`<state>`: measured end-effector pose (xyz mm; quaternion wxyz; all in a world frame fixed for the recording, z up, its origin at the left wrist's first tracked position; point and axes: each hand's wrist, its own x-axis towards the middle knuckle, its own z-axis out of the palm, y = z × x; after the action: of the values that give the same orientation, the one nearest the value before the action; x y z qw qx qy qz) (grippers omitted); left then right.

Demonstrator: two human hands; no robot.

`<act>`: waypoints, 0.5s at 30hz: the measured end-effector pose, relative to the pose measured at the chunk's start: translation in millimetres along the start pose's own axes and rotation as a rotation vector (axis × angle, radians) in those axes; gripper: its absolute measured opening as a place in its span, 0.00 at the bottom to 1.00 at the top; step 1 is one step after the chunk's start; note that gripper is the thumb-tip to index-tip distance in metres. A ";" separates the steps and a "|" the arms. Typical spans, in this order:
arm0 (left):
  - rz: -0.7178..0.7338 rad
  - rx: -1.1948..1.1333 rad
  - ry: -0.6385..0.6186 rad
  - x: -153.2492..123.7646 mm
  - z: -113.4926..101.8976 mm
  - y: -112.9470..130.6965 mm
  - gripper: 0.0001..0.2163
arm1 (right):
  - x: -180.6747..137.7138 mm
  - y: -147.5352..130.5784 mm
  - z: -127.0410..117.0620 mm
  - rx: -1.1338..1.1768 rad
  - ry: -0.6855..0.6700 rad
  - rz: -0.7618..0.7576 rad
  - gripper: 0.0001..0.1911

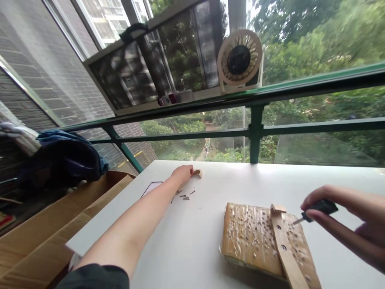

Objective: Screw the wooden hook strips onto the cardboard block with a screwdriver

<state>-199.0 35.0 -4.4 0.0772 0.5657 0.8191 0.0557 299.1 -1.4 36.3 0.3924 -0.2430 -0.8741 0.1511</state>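
My right hand (345, 216) pinches a small screwdriver (323, 207) with a dark handle between thumb and fingers. Its metal tip points left, just over a block (248, 233) wrapped in brown tape and pitted with holes. Across that block lies a light wooden strip (285, 245) with two dark screws in it and a short crosspiece at its far end. My left hand (183, 173) reaches to the table's far side, fingers closed at the edge of a small curved, wood-coloured piece (198, 173). Several loose screws (185, 196) lie just nearer than that hand.
A phone-like flat object (152, 186) is partly behind my left forearm on the white table (192, 237). Cardboard boxes (99, 196) and a dark blue bag (66, 156) stand at left. Behind the table runs a green railing (255, 132), with a small fan (240, 60) on the sill.
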 end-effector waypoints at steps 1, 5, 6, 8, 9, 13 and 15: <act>0.004 -0.037 0.010 0.0 -1.1 2.2 0.16 | -0.7 0.3 0.0 -0.030 0.035 0.017 0.08; 0.037 -0.246 0.070 -5.4 -8.1 13.9 0.15 | -1.4 -4.5 -4.0 -0.125 -0.169 0.172 0.09; 0.050 -0.312 0.087 -9.1 -9.8 18.4 0.15 | -1.0 -5.9 -4.8 -0.122 -0.171 0.162 0.09; 0.084 -0.447 0.108 -21.4 -11.9 29.8 0.13 | 0.5 -7.8 -5.4 -0.131 -0.173 0.159 0.09; 0.106 -0.513 0.108 -30.3 -11.9 36.5 0.14 | 1.5 -8.4 -5.2 -0.137 -0.177 0.163 0.09; 0.209 -0.716 0.016 -81.0 -1.0 66.8 0.18 | 5.9 -11.5 -5.7 -0.117 -0.169 0.134 0.07; 0.240 -0.803 -0.068 -109.9 10.2 82.2 0.20 | 7.4 -14.6 -8.6 -0.122 -0.160 0.099 0.06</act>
<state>-83.4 -38.7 7.2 0.3114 0.5835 0.6577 0.3604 296.8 -9.0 53.0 0.2980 -0.2966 -0.8971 0.1356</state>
